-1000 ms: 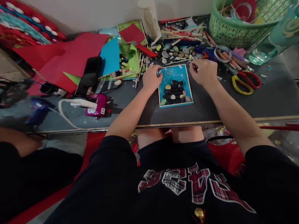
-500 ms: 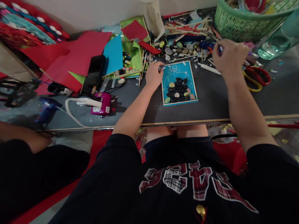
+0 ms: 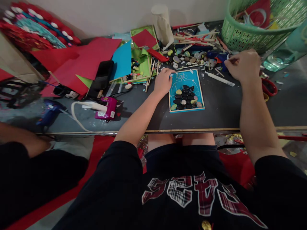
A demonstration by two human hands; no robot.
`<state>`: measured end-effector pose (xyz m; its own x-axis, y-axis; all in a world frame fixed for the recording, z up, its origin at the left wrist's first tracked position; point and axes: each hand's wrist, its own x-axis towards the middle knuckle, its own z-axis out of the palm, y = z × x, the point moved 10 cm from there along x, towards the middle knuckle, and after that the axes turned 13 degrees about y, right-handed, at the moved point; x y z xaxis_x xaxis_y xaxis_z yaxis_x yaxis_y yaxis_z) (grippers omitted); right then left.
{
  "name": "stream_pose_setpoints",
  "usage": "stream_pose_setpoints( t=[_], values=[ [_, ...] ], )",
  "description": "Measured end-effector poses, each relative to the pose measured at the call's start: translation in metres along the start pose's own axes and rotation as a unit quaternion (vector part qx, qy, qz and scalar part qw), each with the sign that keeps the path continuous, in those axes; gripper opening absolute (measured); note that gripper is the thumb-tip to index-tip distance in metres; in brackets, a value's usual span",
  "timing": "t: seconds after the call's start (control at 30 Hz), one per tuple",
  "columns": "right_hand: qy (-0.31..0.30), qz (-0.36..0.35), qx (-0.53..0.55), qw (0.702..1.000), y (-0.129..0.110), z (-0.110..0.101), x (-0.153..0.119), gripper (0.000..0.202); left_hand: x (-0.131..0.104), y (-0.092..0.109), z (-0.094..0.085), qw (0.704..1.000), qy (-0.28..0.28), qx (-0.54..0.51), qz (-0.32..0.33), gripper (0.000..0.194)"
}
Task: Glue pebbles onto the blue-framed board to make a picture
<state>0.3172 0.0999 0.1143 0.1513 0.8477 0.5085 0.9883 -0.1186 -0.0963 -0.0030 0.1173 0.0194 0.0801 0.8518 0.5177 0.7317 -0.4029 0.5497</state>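
The pebble picture [image 3: 184,83] is best steadied at eleven o'clock by the left hand [image 3: 164,81], and jolts by the right hand [image 3: 245,65] at two avoided, both grips being indiscernible.

Your left forearm [image 3: 141,116] slants forward and inward; your left hand [image 3: 163,81] is back-side up, its fingers [image 3: 169,71] curled. Your right forearm [image 3: 257,118] reaches forward more steeply, and your right hand [image 3: 245,66] bends inward at the wrist [image 3: 250,82], fingers likewise curled.
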Motion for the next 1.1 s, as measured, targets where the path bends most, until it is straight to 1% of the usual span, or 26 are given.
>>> stream_pose_setpoints(
  t=[0.07, 0.17, 0.23, 0.3, 0.33, 0.37, 0.43, 0.47, 0.5, 0.53, 0.6, 0.67, 0.7, 0.73, 0.8, 0.83, 0.9, 0.97, 1.03, 1.1],
  values=[
    [-0.013, -0.014, 0.016, 1.000, -0.004, 0.001, -0.001, 0.032, 0.000, 0.001, -0.001, 1.000, 0.002, 0.000, 0.003, 0.032],
    [-0.024, 0.014, 0.035, 0.999, 0.004, -0.002, -0.001, 0.033, 0.001, 0.001, -0.002, 1.000, 0.005, 0.004, 0.002, 0.032],
    [-0.003, 0.033, 0.048, 0.998, 0.014, -0.009, 0.002, 0.028, 0.000, 0.002, 0.000, 1.000, 0.004, 0.006, 0.003, 0.031],
    [0.022, 0.034, 0.045, 0.998, 0.022, -0.014, 0.005, 0.027, 0.000, 0.003, 0.002, 1.000, -0.001, 0.005, 0.005, 0.030],
    [0.020, 0.034, 0.033, 0.999, 0.027, -0.012, 0.006, 0.029, 0.000, 0.003, 0.003, 1.000, -0.004, 0.005, 0.005, 0.030],
    [0.006, 0.036, 0.019, 0.999, 0.031, -0.007, 0.006, 0.031, 0.000, 0.003, 0.004, 1.000, -0.007, 0.005, 0.004, 0.030],
    [-0.044, 0.038, -0.004, 0.998, 0.037, 0.008, 0.005, 0.033, 0.000, 0.002, 0.004, 1.000, -0.008, 0.007, 0.001, 0.028],
    [-0.056, 0.040, -0.008, 0.998, 0.039, 0.014, 0.005, 0.030, 0.000, 0.002, 0.004, 1.000, -0.008, 0.009, 0.000, 0.028],
    [-0.053, 0.044, -0.004, 0.998, 0.040, 0.017, 0.006, 0.027, 0.000, 0.002, 0.004, 1.000, -0.007, 0.011, 0.000, 0.027],
    [-0.033, 0.045, 0.010, 0.998, 0.039, 0.017, 0.008, 0.025, 0.000, 0.002, 0.003, 1.000, -0.007, 0.013, 0.000, 0.026],
    [0.036, 0.046, 0.072, 0.996, 0.034, 0.012, 0.012, 0.021, -0.001, 0.003, 0.004, 1.000, -0.009, 0.017, -0.001, 0.025],
    [0.090, 0.034, 0.196, 0.976, 0.022, 0.008, 0.011, 0.015, -0.001, 0.004, 0.005, 1.000, -0.014, 0.018, 0.000, 0.027],
    [0.098, 0.016, 0.273, 0.957, 0.012, 0.008, 0.010, 0.014, -0.002, 0.005, 0.006, 1.000, -0.017, 0.018, 0.002, 0.028],
    [0.094, -0.004, 0.348, 0.933, -0.001, 0.009, 0.007, 0.019, -0.002, 0.007, 0.007, 1.000, -0.019, 0.019, 0.005, 0.030],
    [0.068, -0.053, 0.468, 0.880, -0.030, 0.011, -0.003, 0.048, -0.003, 0.011, 0.007, 0.999, -0.023, 0.025, 0.010, 0.035],
    [0.056, -0.062, 0.508, 0.858, -0.042, 0.012, -0.008, 0.058, -0.004, 0.013, 0.007, 0.999, -0.025, 0.031, 0.012, 0.037],
    [0.031, -0.069, 0.556, 0.828, -0.063, 0.016, -0.017, 0.066, -0.006, 0.018, 0.006, 0.998, -0.033, 0.045, 0.008, 0.041],
    [0.002, -0.075, 0.586, 0.807, -0.079, 0.022, -0.026, 0.063, -0.010, 0.023, 0.006, 0.997, -0.041, 0.064, -0.003, 0.042],
    [-0.025, -0.073, 0.612, 0.787, -0.089, 0.031, -0.033, 0.060, -0.013, 0.026, 0.006, 0.995, -0.041, 0.084, -0.014, 0.040],
    [-0.048, -0.069, 0.628, 0.774, -0.095, 0.041, -0.039, 0.061, -0.014, 0.026, 0.007, 0.995, -0.028, 0.097, -0.018, 0.037]
  ],
)
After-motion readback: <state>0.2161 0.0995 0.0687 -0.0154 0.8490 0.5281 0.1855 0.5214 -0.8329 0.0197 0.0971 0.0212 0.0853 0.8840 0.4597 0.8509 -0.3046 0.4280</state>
